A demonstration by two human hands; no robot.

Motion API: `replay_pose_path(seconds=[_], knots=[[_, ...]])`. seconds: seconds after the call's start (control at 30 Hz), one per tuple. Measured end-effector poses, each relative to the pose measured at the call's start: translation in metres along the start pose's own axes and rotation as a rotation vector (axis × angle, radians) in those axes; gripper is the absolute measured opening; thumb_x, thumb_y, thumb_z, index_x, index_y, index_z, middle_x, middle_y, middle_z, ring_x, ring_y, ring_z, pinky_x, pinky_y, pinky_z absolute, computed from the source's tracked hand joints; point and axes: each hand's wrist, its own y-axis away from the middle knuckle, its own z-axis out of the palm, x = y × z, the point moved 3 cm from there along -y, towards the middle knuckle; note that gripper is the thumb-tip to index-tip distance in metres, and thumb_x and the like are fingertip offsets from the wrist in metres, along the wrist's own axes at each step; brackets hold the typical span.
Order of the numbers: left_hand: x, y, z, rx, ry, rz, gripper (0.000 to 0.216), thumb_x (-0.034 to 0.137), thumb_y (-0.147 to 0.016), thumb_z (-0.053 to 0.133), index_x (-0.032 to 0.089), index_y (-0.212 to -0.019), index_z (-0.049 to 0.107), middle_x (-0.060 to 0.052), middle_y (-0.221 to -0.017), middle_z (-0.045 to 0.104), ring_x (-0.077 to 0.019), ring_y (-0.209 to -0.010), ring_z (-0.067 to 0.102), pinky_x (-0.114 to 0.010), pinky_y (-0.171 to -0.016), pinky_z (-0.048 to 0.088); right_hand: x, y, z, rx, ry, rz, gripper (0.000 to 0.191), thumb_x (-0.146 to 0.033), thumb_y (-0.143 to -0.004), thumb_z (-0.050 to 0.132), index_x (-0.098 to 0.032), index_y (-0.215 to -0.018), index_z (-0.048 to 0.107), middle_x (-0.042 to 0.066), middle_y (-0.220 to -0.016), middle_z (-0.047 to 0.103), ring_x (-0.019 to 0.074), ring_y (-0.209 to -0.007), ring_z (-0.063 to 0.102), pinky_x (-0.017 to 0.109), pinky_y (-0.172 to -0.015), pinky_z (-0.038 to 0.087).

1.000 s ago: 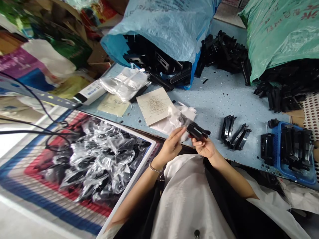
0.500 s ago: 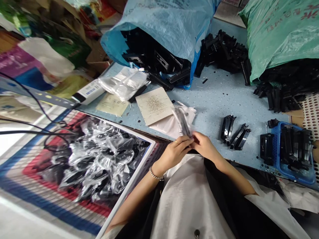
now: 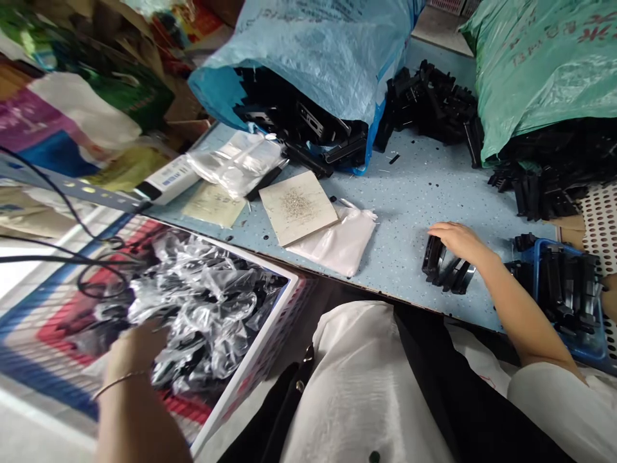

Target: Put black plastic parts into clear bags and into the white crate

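My left hand [image 3: 137, 344] is over the left side of the crate [image 3: 284, 302] on my left, its fingers smeared by motion. Clear plastic bags with black parts inside [image 3: 212, 308] fill that crate. On the blue speckled table, my right hand [image 3: 456, 241] reaches over a small group of long black plastic parts [image 3: 446, 270]. Its fingers curl over their far ends and touch them; the thumb is hidden. A stack of clear flat bags [image 3: 344, 241] lies near the table's front edge, partly under a square beige board [image 3: 299, 207] with dark specks.
A blue bag [image 3: 318, 38] and a green bag [image 3: 549, 71] spill black parts at the back. At right stands a blue basket [image 3: 537, 270] of black parts, with another person's hand [image 3: 610, 296] beside it. Black cables [image 3: 58, 260] cross the crate's left side.
Both hands were together at the front edge with a clear bag. Now the left has swung left over the crate, without a visible bag, and the right has moved right onto the black parts.
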Motion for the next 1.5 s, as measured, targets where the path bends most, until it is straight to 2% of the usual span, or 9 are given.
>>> replay_pose_path(seconds=[0.07, 0.13, 0.27, 0.37, 0.73, 0.93, 1.17, 1.37, 1.5], knots=[[0.043, -0.014, 0.008, 0.227, -0.091, -0.184, 0.023, 0.046, -0.076, 0.055, 0.027, -0.062, 0.053, -0.002, -0.044, 0.046, -0.0258, -0.043, 0.05, -0.048, -0.051, 0.053, -0.008, 0.003, -0.001, 0.002, -0.038, -0.025, 0.037, -0.014, -0.09, 0.048, -0.025, -0.113, 0.075, 0.012, -0.131, 0.069, 0.039, -0.115, 0.064, 0.059, -0.096, 0.049], [0.115, -0.031, 0.031, 0.279, 0.024, -0.102, 0.025, 0.044, -0.085, 0.055, 0.023, -0.075, 0.065, -0.008, -0.069, 0.067, -0.0297, -0.067, 0.065, -0.051, -0.07, 0.058, -0.023, 0.006, -0.002, 0.012, -0.082, -0.034, 0.032, -0.025, -0.093, 0.052, -0.026, -0.117, 0.073, 0.011, -0.128, 0.07, 0.0379, -0.113, 0.064, 0.057, -0.093, 0.051], [0.272, -0.064, 0.1, 0.103, 0.201, 0.275, 0.028, 0.038, -0.096, 0.051, 0.02, -0.098, 0.073, -0.011, -0.106, 0.074, -0.0267, -0.102, 0.069, -0.041, -0.096, 0.056, -0.052, 0.003, 0.008, 0.04, -0.268, 0.006, 0.031, -0.035, -0.096, 0.053, -0.024, -0.118, 0.072, 0.01, -0.117, 0.073, 0.0278, -0.101, 0.068, 0.041, -0.088, 0.052], [0.329, -0.088, 0.133, 0.042, 0.153, 0.302, 0.019, 0.025, -0.092, 0.056, 0.014, -0.087, 0.072, -0.019, -0.108, 0.071, -0.031, -0.103, 0.066, -0.045, -0.094, 0.055, -0.061, 0.0, 0.026, 0.08, -0.55, 0.101, 0.028, -0.036, -0.091, 0.06, -0.022, -0.11, 0.074, 0.006, -0.105, 0.074, 0.0219, -0.09, 0.068, 0.034, -0.08, 0.052], [0.283, -0.129, 0.129, -0.206, 0.82, -0.079, 0.007, 0.024, -0.079, 0.063, 0.017, -0.082, 0.062, 0.001, -0.062, 0.061, -0.0136, -0.054, 0.055, -0.025, -0.055, 0.044, -0.123, -0.01, 0.09, -0.105, -1.773, 0.198, 0.028, -0.039, -0.073, 0.084, -0.015, -0.081, 0.071, 0.008, -0.084, 0.075, 0.0163, -0.065, 0.067, 0.026, -0.057, 0.053], [0.28, -0.119, 0.119, 0.054, 0.396, 0.332, 0.028, 0.011, -0.086, 0.047, 0.016, -0.098, 0.072, -0.012, -0.114, 0.073, -0.0252, -0.108, 0.069, -0.042, -0.1, 0.055, -0.145, -0.009, 0.14, -0.299, -2.007, 0.514, 0.015, -0.022, -0.086, 0.077, -0.015, -0.081, 0.065, 0.007, -0.071, 0.072, 0.0114, -0.059, 0.065, 0.017, -0.05, 0.052], [0.287, -0.102, 0.113, 0.09, 0.341, 0.488, 0.059, 0.002, -0.087, 0.042, 0.016, -0.143, 0.055, -0.016, -0.146, 0.056, -0.0257, -0.136, 0.056, -0.043, -0.115, 0.049, -0.151, -0.01, 0.139, -0.528, -2.123, 0.489, 0.015, -0.022, -0.096, 0.065, -0.008, -0.102, 0.069, 0.007, -0.079, 0.072, 0.0071, -0.058, 0.062, 0.012, -0.049, 0.053], [0.325, -0.052, 0.105, 0.023, 0.481, 0.734, 0.065, 0.002, -0.094, 0.04, 0.023, -0.155, 0.042, -0.015, -0.148, 0.055, -0.0226, -0.138, 0.054, -0.04, -0.116, 0.049, -0.154, -0.027, 0.131, -0.142, -1.908, 0.403, 0.015, -0.028, -0.086, 0.074, -0.015, -0.086, 0.068, 0.003, -0.073, 0.07, 0.0086, -0.058, 0.061, 0.015, -0.05, 0.049], [0.339, -0.032, 0.104, -0.024, 0.503, 0.83, 0.068, 0.002, -0.094, 0.041, 0.025, -0.158, 0.036, -0.015, -0.15, 0.053, -0.0231, -0.14, 0.054, -0.04, -0.115, 0.05, -0.15, -0.015, 0.115, 0.202, -1.351, 0.286, 0.018, -0.033, -0.083, 0.074, -0.019, -0.095, 0.071, -0.001, -0.075, 0.07, 0.0142, -0.067, 0.064, 0.023, -0.061, 0.052]])
